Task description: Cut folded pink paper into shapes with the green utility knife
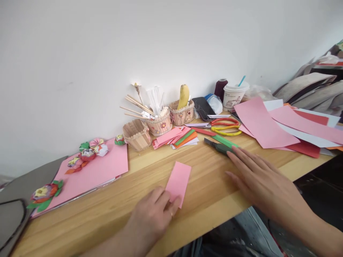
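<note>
My left hand (155, 210) pinches the near end of a small pink paper rectangle (180, 178) that lies flat on the wooden table. Its fingers are closed on the paper's lower edge. My right hand (257, 175) is open, fingers stretched out, with the fingertips at the handle of a dark green craft knife (222, 148). Whether they touch the knife or lie just above it I cannot tell. Beside the knife is a bright green paper strip (224, 140), partly covered by it. Scissors (226, 126) with red and yellow handles rest just behind.
Cut paper strips (175, 137) lie before small wooden baskets (136, 135), one holding a banana (183, 96). Paper flowers (88, 154) sit on a pink sheet (112, 164) at left. A lidded cup (235, 95), a phone (203, 108) and large paper sheets (265, 125) are at right.
</note>
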Demonstrator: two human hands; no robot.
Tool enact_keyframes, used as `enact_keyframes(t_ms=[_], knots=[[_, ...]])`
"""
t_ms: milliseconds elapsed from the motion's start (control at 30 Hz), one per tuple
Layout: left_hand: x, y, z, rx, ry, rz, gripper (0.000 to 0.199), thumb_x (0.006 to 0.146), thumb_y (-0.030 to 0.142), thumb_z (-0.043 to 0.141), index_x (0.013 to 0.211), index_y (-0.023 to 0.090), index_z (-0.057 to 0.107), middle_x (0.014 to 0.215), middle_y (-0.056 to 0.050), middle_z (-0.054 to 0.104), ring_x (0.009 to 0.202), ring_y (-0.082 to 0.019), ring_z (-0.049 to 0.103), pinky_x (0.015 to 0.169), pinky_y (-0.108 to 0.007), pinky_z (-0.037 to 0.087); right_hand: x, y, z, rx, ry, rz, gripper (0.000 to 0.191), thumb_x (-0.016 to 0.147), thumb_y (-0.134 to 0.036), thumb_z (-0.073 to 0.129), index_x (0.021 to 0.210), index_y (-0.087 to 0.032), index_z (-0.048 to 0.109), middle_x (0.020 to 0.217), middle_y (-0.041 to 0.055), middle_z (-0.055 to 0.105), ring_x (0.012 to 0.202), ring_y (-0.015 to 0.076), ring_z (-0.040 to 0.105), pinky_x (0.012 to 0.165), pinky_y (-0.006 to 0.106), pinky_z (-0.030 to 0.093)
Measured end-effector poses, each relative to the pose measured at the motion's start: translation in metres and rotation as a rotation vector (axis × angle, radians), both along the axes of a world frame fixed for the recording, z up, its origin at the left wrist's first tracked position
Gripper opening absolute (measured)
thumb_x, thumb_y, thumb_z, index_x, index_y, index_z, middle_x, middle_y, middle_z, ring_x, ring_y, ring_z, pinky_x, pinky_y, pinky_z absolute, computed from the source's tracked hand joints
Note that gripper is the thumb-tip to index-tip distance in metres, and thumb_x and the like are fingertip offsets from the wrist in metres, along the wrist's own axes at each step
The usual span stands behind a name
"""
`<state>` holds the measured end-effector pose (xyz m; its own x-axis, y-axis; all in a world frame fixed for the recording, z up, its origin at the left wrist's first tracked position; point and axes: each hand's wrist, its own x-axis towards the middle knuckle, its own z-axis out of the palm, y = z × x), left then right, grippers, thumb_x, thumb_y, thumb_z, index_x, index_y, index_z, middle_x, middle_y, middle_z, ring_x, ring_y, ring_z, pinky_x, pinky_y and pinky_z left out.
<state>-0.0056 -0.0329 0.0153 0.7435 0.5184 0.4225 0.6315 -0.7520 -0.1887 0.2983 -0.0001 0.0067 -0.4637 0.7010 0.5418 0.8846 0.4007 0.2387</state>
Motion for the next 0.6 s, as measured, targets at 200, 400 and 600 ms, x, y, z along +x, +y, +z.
enact_keyframes(t_ms=[200, 400, 600], knots=[[0.002, 0.050, 0.021, -0.675, -0.103, -0.097, 0.028, 0.097, 0.014, 0.041, 0.111, 0.017, 0.065, 0.101, -0.007, 0.065, 0.090, -0.015, 0.060, 0.078, -0.027, 0.051, 0.009, 0.013, -0.011, -0.046, -0.035, -0.085, 0.042, 0.096, -0.023, 0.033, 0.124, -0.001, 0.055, 0.119, 0.0220, 0.060, 0.107, 0.0329, 0.058, 0.084, 0.045, 0.048], [-0.016, 0.085, 0.029, -0.805, -0.010, -0.233, 0.036, 0.087, 0.004, 0.055, 0.112, 0.026, 0.067, 0.128, -0.002, 0.059, 0.128, -0.019, 0.043, 0.107, -0.036, 0.035, 0.013, 0.008, -0.009, -0.077, -0.012, -0.096, 0.037, 0.094, -0.018, 0.034, 0.124, -0.007, 0.053, 0.106, 0.0154, 0.060, 0.082, 0.0234, 0.062, 0.059, 0.032, 0.051], [-0.009, 0.093, 0.029, -0.844, 0.063, -0.289, 0.046, 0.089, 0.022, 0.063, 0.132, 0.031, 0.052, 0.146, -0.002, 0.042, 0.131, -0.023, 0.038, 0.108, -0.039, 0.033, 0.019, -0.022, 0.003, -0.100, 0.065, 0.044, 0.044, 0.096, -0.025, 0.032, 0.137, -0.011, 0.038, 0.111, 0.0149, 0.057, 0.071, 0.0176, 0.065, 0.049, 0.025, 0.051]])
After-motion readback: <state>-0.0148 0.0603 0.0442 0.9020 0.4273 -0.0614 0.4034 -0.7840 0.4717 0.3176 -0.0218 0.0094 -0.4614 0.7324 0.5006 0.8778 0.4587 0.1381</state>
